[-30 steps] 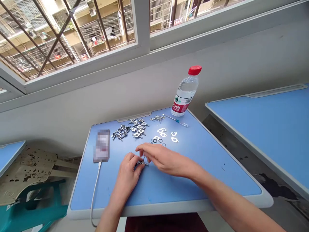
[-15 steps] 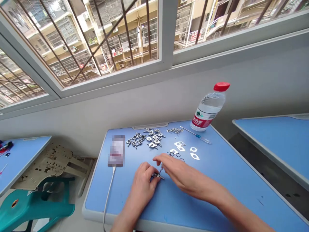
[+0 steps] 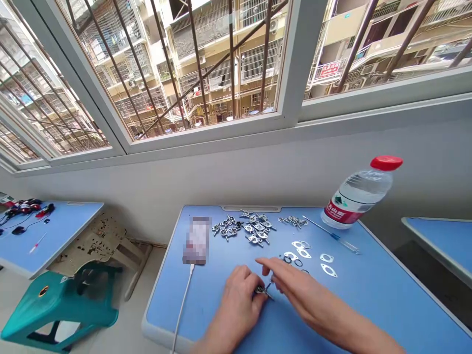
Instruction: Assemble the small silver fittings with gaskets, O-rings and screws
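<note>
Head view, only one. My left hand point(image 3: 238, 305) sits at about 6 o'clock on the blue plastic worktop point(image 3: 368, 305), curled, with thumb and fingertips pinching a small silver metal fitting point(image 3: 262, 290) just above the surface. My right hand point(image 3: 306, 300) comes in from 4 o'clock, fingers long and loosely spread, tips at the thin stem sticking out of the fitting. I cannot tell whether it truly pinches the stem or only touches it.

Around the hands:
- 12 o'clock: heap of assembled silver metal fittings point(image 3: 243, 227), near the worktop's far edge.
- 1 o'clock: flat oval silver plates point(image 3: 309, 255) lying apart, small dark rings point(image 3: 291, 260) just beside them, and a little pile of silver screws point(image 3: 293, 221) further out.
- 2 o'clock: thin clear-handled screwdriver point(image 3: 332, 235), and behind it a clear plastic water bottle with a red cap point(image 3: 357, 194), which looks tilted through the lens.
- 11 o'clock: blurred flat phone point(image 3: 197, 241), with a white charging cable point(image 3: 182, 305) running off the near edge.
- 9 o'clock, off the worktop: teal plastic stool point(image 3: 55, 300).

Risks, my judgement:
- The fitting is tiny and held only by fingertips. A slip could flick it or its stem across the smooth top, into the loose rings or over the near edge.
- My right forearm lies close to the plates, so a sweep could scatter them.
- The bottle stands near the corner and a knock could roll it.
</note>
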### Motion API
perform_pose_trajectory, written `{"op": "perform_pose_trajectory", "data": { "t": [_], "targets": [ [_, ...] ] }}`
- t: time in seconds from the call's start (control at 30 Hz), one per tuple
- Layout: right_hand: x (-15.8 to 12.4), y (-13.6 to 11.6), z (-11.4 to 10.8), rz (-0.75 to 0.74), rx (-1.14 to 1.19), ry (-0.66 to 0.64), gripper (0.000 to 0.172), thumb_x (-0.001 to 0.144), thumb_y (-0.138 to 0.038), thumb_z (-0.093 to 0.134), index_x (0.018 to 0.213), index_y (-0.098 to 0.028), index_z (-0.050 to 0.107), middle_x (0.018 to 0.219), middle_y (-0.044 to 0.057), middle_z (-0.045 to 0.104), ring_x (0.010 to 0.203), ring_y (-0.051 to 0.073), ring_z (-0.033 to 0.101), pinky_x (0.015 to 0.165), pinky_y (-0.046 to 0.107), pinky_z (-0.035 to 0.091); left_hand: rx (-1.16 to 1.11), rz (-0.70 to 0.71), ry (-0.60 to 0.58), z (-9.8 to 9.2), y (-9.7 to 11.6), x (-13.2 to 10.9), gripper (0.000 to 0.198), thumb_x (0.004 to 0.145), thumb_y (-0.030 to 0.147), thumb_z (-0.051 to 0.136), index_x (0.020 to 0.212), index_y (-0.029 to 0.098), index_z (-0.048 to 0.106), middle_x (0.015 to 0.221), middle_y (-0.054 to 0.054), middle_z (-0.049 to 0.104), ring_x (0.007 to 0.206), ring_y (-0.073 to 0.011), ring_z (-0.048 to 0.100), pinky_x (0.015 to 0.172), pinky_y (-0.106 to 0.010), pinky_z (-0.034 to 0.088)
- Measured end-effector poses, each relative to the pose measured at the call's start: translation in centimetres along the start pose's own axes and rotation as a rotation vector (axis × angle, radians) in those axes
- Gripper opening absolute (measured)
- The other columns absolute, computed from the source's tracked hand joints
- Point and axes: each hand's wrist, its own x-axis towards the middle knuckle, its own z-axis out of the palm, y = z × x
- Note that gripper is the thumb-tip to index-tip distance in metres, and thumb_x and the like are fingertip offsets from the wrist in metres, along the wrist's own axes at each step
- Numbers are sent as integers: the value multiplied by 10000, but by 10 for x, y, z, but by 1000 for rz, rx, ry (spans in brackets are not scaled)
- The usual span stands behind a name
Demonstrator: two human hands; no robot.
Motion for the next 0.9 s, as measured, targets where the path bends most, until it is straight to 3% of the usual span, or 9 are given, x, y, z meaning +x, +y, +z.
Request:
{"op": "perform_pose_trajectory", "data": {
  "t": [0.2, 0.27, 0.43, 0.53, 0.67, 0.9],
  "targets": [
    [6, 6, 7, -126, -141, 106, 243, 993, -195, 361, 901, -203, 587, 720, 44, 654, 622, 188, 621, 548, 303, 488, 30, 3, -20, -1, 1, 0, 125, 824, 86, 620, 860, 205, 605, 924, -38, 606, 925, -224, 563, 795, -335, 442],
    [6, 3, 5, -117, -167, 79, 243, 1000, -214, 361, 899, -201, 581, 739, 48, 653, 632, 191, 624, 547, 304, 486, 39, 3, -20, -2, 1, 0, 124, 826, 83, 614, 849, 204, 598, 917, -37, 604, 914, -222, 559, 786, -333, 441],
    [1, -5, 0, -63, -124, 25, 301, 979, -119, 316, 1188, -189, 521, 975, 81, 689, 796, 179, 676, 646, 286, 524, 11, 20, -17, -1, 0, 1, 151, 822, 72, 621, 874, 212, 600, 935, -29, 608, 920, -209, 560, 801, -322, 438],
    [2, -3, 9, -145, -163, 97, 269, 1000, -144, 298, 1011, -171, 566, 800, 57, 670, 666, 172, 637, 567, 281, 468, 34, 33, -7, 2, -2, 1, 119, 837, 96, 617, 834, 209, 582, 899, -25, 595, 881, -205, 547, 758, -310, 429],
    [6, -4, 17, -200, -249, 195, 386, 1034, -214, 287, 709, -209, 494, 587, -8, 537, 487, 136, 490, 477, 270, 347, 63, 58, 23, 4, -4, 2, 140, 874, 120, 582, 770, 203, 539, 839, -16, 569, 824, -194, 525, 706, -295, 410],
    [6, -11, 3, -70, -241, 130, 466, 1057, -274, 223, 757, -179, 566, 698, 21, 562, 569, 128, 516, 529, 246, 333, 74, 101, 24, 3, -5, 3, 134, 877, 115, 588, 790, 201, 532, 844, -14, 562, 828, -195, 527, 718, -296, 409]
  ]
}}
